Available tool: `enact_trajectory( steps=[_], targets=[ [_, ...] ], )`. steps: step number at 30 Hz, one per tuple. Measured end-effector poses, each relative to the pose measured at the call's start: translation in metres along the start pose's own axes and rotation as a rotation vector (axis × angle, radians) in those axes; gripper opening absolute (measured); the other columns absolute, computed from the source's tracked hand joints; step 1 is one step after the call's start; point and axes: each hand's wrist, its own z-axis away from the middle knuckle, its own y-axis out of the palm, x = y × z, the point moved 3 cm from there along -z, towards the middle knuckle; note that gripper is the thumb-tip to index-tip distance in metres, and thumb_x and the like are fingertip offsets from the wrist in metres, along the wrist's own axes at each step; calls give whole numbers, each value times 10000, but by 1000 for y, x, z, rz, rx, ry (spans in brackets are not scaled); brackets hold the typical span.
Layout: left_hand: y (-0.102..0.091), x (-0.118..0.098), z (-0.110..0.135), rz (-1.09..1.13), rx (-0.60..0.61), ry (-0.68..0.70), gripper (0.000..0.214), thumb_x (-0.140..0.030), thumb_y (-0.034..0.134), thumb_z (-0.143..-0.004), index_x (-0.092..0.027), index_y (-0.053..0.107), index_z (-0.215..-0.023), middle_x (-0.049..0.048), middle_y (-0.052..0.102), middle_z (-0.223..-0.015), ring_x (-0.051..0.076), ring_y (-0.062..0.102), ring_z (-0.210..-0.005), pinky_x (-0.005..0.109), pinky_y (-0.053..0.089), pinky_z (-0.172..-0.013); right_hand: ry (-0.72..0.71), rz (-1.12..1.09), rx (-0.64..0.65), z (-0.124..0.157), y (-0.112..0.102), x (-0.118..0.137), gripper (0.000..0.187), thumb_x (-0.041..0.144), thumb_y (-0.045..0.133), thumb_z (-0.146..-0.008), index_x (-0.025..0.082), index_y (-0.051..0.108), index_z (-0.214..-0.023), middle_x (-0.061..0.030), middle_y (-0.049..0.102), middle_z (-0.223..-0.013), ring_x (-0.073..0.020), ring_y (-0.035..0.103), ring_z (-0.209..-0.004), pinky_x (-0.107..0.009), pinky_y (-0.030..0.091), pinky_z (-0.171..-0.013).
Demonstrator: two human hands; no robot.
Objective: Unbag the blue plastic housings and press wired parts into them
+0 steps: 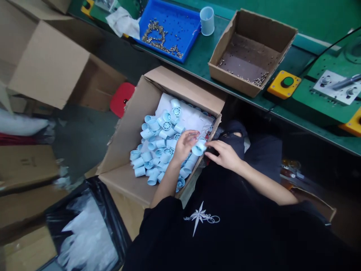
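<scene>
Between my two hands, above the carton's near right side, is a light-blue plastic cup (199, 148), tilted and slightly blurred. My left hand (184, 146) has curled fingers at its upper left edge. At its right edge, the thumb and fingertips of my right hand (225, 154) close in on it from both sides; the exact contact is blurred. Below lies a heap of similar light-blue cups (158, 145), some showing a wheel-like inner part. The heap and a white sheet (187, 117) lie in a large open cardboard carton (121, 131).
On the green bench (194, 67) stand a blue tray (187, 35) of small brass-coloured parts, a translucent cup (207, 22), a shallow cardboard box (254, 88) and a yellow button box (283, 84). A black-lined bin (108, 214) holds clear plastic. A red stool (121, 99) stands behind the carton.
</scene>
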Motion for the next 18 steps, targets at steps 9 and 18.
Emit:
enact_trajectory(
  steps=[9, 18],
  targets=[
    [41, 75, -33, -297, -74, -231, 124, -255, 580, -971, -175, 674, -982, 73, 747, -970, 209, 712, -944, 362, 564, -954, -70, 119, 62, 14, 1, -10, 283, 363, 629, -1042, 210, 723, -1261, -130, 731, -1312, -283, 661, -1224, -507, 574, -1079],
    [21, 40, 2, -826, 164, -47, 215, -252, 611, -991, -180, 736, -1151, 134, 742, -1215, 287, 665, -1213, 416, 499, -1108, 46, 64, -73, 84, -30, -28, 211, 319, 562, -1074, 223, 744, -1124, -103, 776, -1142, -223, 758, -1070, -431, 632, -1018]
  ],
)
